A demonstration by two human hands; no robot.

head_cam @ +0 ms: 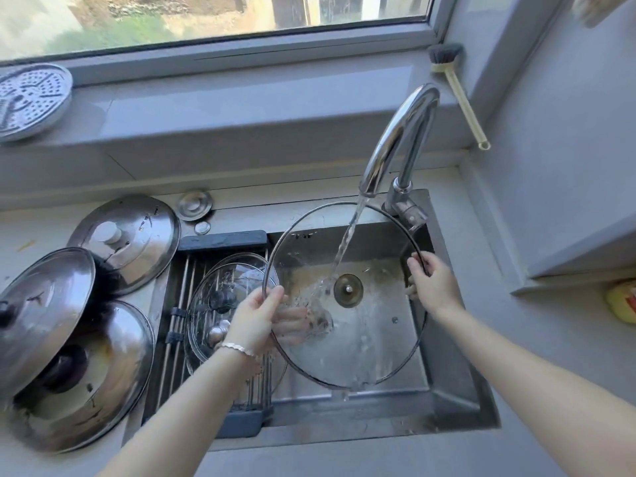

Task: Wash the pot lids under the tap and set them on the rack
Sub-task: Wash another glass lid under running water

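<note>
Hardly any room in the sink (447, 373): big glass lid (364, 342) tilted across nearly the whole basin, left hand (258, 315) gripping its left rim, right hand (432, 287) pinching the right. From above, blocked by the tap (395, 139) arching over the lid's far edge. To the left, rack (223, 241) loaded with smaller glass lids (206, 304), steel lids (137, 242) crowded just beyond. Open lanes only over the near sink edge, below the lid, and along the counter (509, 339) on the right.

Daylit window (213, 18) above grey sill (241, 108)
</note>
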